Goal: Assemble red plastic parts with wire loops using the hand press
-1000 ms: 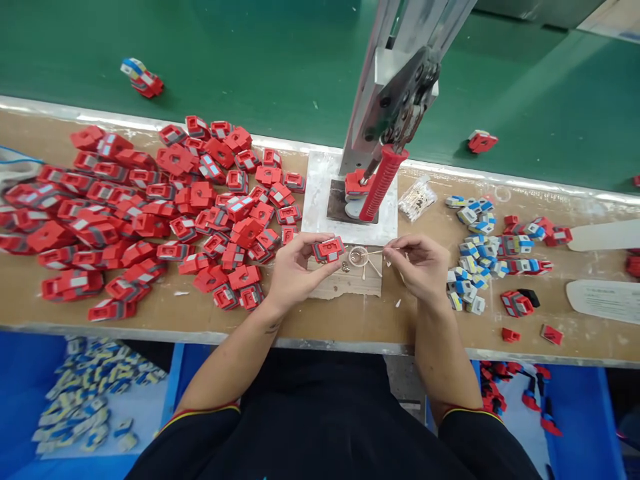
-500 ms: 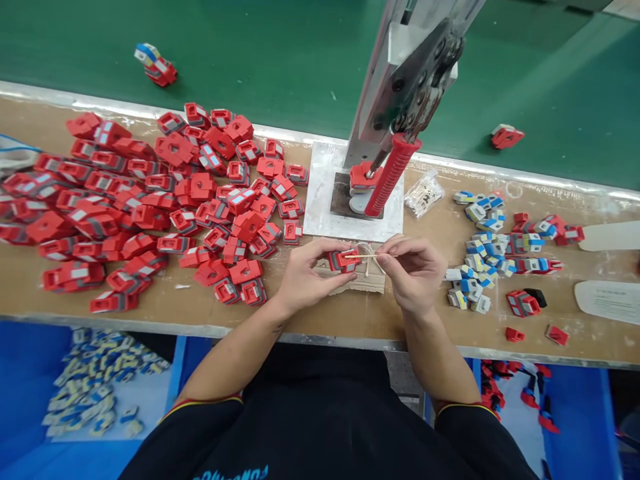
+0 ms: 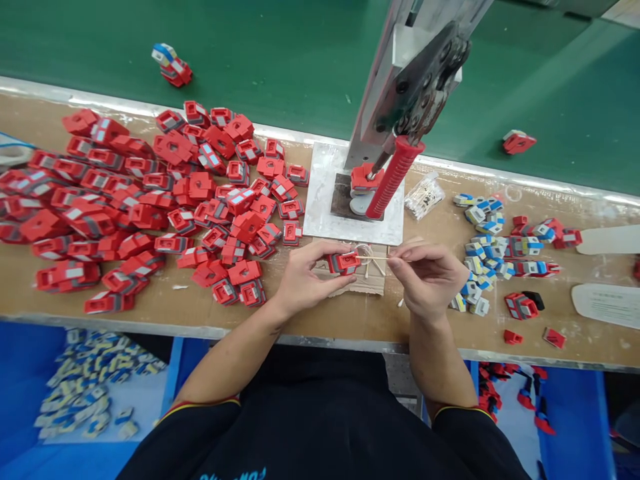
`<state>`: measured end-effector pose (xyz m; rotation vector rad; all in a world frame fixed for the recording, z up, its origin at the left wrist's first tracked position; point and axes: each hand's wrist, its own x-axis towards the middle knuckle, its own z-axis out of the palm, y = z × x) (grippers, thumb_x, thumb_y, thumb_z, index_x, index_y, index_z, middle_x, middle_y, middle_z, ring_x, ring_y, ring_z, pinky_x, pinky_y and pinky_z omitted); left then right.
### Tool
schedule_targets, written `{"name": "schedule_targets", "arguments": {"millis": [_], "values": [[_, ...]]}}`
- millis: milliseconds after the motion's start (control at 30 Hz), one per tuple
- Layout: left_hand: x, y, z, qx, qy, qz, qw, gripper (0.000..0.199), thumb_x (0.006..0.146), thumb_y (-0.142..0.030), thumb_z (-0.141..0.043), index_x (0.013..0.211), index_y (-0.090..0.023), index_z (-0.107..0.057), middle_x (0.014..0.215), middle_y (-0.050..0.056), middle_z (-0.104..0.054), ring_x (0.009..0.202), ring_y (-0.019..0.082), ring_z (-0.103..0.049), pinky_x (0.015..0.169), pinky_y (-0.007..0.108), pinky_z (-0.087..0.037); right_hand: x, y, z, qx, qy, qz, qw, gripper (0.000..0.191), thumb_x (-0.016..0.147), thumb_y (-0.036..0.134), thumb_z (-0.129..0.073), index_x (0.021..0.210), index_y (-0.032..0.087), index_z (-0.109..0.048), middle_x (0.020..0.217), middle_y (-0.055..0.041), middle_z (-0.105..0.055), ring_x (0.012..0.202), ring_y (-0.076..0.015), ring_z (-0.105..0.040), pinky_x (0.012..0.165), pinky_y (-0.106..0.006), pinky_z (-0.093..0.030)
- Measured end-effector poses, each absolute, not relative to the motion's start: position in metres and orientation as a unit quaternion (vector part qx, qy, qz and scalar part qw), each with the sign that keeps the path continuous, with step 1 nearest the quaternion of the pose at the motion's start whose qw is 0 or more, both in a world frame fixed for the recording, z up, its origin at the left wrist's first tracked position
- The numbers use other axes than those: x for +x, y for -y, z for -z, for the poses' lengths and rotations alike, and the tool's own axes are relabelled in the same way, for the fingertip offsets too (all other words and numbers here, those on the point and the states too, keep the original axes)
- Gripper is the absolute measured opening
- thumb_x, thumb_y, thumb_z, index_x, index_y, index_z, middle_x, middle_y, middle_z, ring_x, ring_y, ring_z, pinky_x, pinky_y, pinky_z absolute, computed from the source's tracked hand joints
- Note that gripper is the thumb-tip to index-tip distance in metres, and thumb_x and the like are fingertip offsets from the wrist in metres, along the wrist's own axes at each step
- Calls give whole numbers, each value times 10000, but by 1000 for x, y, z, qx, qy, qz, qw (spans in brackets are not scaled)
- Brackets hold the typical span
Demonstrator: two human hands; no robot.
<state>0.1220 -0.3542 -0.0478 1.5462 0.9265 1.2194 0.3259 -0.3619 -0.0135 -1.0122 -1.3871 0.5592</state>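
My left hand (image 3: 306, 275) grips a red plastic part (image 3: 344, 263) between thumb and fingers, its recessed face upward. My right hand (image 3: 429, 275) pinches a thin stick (image 3: 376, 258) whose far end is at the part's recess. Beneath them lies a piece of cardboard (image 3: 367, 285) with a small clear round dish (image 3: 364, 253) and loose cotton swabs. Just beyond stands a press with a red handle (image 3: 395, 177), and another red part (image 3: 367, 177) sits on its base.
Many red parts (image 3: 200, 187) are heaped on the left. White-and-blue pieces (image 3: 483, 247) and a bag of swabs (image 3: 424, 195) lie right of the press. Blue bins (image 3: 173, 380) stand below the table edge. Two pieces rest on the green belt (image 3: 280, 60).
My right hand has moved slightly right, drawing the stick back a little. The pieces on the green belt have shifted right. My left hand still holds the red part.
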Motion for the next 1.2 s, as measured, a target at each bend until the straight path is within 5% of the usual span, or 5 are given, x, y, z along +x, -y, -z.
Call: {"name": "schedule_targets", "arguments": {"millis": [667, 933, 1200], "values": [[121, 353, 51, 631, -391, -500, 445, 329, 809, -344, -951, 1086, -221, -825, 1099, 99, -863, 1021, 252, -824, 951, 387, -651, 340, 362, 13, -440, 634, -206, 602, 158, 892, 211, -845, 829, 275, -715, 670, 15, -752, 608, -189, -710, 566, -343, -549], [120, 353, 52, 625, -403, -505, 437, 318, 826, -336, -940, 1097, -223, -817, 1115, 92, -857, 1064, 259, -818, 993, 396, -649, 354, 351, 23, -509, 736, -223, 386, 137, 910, 188, -774, 793, 256, -749, 732, -2, -779, 579, -145, -625, 582, -297, -518], [122, 351, 55, 650, -381, -522, 400, 278, 878, -253, -889, 1139, -216, -800, 1178, 99, -849, 1114, 241, -819, 1023, 382, -655, 347, 357, 16, -469, 604, -276, 582, 208, 867, 303, -879, 744, 249, -721, 662, 8, -755, 581, -158, -667, 542, -303, -500]]}}
